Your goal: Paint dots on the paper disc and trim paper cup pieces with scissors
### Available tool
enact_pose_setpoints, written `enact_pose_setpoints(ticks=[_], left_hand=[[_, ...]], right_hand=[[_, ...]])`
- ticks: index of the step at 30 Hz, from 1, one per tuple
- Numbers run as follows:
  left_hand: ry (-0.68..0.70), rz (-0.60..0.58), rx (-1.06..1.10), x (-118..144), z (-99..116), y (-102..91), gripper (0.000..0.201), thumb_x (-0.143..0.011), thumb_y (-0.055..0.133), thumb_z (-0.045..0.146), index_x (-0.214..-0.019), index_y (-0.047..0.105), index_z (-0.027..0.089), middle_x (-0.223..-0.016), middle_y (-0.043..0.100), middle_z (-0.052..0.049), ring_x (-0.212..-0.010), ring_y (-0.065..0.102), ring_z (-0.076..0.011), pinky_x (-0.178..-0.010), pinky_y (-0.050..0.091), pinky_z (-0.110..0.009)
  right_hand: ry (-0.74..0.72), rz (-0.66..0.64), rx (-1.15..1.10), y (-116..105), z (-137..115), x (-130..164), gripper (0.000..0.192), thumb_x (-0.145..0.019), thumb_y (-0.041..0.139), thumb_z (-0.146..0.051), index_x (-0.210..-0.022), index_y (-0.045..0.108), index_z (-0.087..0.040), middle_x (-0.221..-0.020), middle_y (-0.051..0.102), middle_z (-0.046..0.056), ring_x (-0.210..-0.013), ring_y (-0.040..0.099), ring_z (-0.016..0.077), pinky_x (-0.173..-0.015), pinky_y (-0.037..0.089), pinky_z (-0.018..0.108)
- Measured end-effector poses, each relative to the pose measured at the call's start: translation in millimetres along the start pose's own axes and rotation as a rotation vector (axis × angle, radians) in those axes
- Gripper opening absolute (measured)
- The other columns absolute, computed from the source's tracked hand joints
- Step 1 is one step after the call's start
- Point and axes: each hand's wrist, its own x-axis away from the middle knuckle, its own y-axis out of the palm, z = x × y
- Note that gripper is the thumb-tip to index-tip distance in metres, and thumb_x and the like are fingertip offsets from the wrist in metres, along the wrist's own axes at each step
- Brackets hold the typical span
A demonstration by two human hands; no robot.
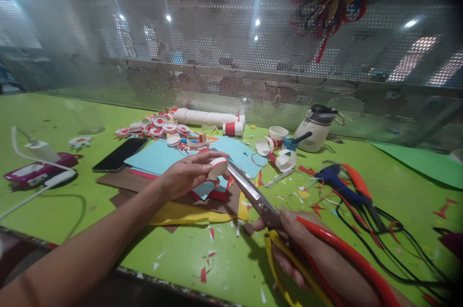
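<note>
My left hand [186,172] pinches a small white paper cup base [218,168] with a red edge, above the stacked coloured sheets. In my right hand [307,244] is a pair of large scissors [251,191], one handle red and the other yellow. The blades point up and left, their tips touching or very close to the cup base's right side. Whether paper sits between the blades I cannot tell. Beneath my left hand lie light blue sheets [152,157], with brown, red and yellow ones under them.
Behind are a pile of red-and-white paper discs [157,126], a long stack of white cups [202,116] and a jug [314,128]. A phone [121,154] lies left. At right are a blue glue gun [340,184], orange-handled scissors [356,181] and cables. Paper scraps litter the green table [173,268].
</note>
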Motion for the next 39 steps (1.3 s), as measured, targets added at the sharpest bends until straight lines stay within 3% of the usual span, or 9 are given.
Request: enact_pose_setpoints(ticks=[9, 13, 18, 23, 31, 39], left_hand=[[0.009, -0.032, -0.014, 1, 1, -1.0, 0.037, -0.083, 0.055, 0.010, -0.118, 0.066, 0.013, -0.100, 0.072, -0.017, -0.093, 0.067, -0.0238, -0.075, 0.052, -0.028], [0.008, -0.033, -0.026, 1, 1, -2.2, 0.037, -0.082, 0.056, 0.010, -0.117, 0.066, 0.012, -0.101, 0.071, -0.018, -0.094, 0.066, -0.0251, -0.074, 0.052, -0.029], [-0.011, 0.009, -0.016, 0, 0, -4.0, 0.037, -0.081, 0.057, 0.010, -0.116, 0.067, 0.013, -0.109, 0.069, -0.018, -0.094, 0.066, -0.0243, -0.076, 0.053, -0.029], [-0.027, 0.005, -0.031, 0, 0, -2.8, 0.036, -0.081, 0.057, 0.011, -0.116, 0.065, 0.013, -0.097, 0.070, -0.017, -0.096, 0.065, -0.0267, -0.075, 0.054, -0.031], [-0.035, -0.001, -0.033, 0, 0, -2.7, 0.036, -0.081, 0.057, 0.012, -0.116, 0.065, 0.014, -0.096, 0.071, -0.017, -0.096, 0.065, -0.0268, -0.075, 0.053, -0.031], [-0.021, -0.023, -0.042, 1, 0, -3.8, 0.035, -0.084, 0.055, 0.012, -0.117, 0.065, 0.014, -0.098, 0.071, -0.016, -0.096, 0.067, -0.0255, -0.076, 0.054, -0.030]], right_hand=[[-0.061, -0.009, -0.008, 1, 12, -4, 0.065, -0.081, 0.043, -0.077, -0.098, 0.066, -0.019, -0.051, 0.049, -0.005, -0.042, 0.037, 0.0064, -0.045, 0.029, 0.021], [-0.012, 0.001, -0.044, 3, 15, -3, 0.061, -0.083, 0.044, -0.074, -0.090, 0.066, -0.017, -0.054, 0.051, -0.004, -0.045, 0.039, 0.0059, -0.046, 0.033, 0.019], [-0.045, -0.010, -0.067, 0, 13, -4, 0.061, -0.083, 0.047, -0.072, -0.099, 0.067, -0.017, -0.052, 0.050, -0.005, -0.042, 0.038, 0.0043, -0.043, 0.030, 0.016], [-0.013, -0.062, -0.060, -4, 10, -4, 0.063, -0.084, 0.045, -0.073, -0.107, 0.066, -0.018, -0.055, 0.052, -0.004, -0.045, 0.042, 0.0049, -0.044, 0.032, 0.016], [-0.002, -0.053, -0.053, -3, 8, -3, 0.064, -0.081, 0.047, -0.075, -0.106, 0.068, -0.019, -0.055, 0.052, -0.003, -0.043, 0.042, 0.0045, -0.042, 0.031, 0.016], [-0.079, 0.001, 0.064, 1, 8, -4, 0.062, -0.082, 0.041, -0.077, -0.098, 0.067, -0.023, -0.053, 0.051, -0.003, -0.043, 0.040, 0.0073, -0.045, 0.033, 0.022]])
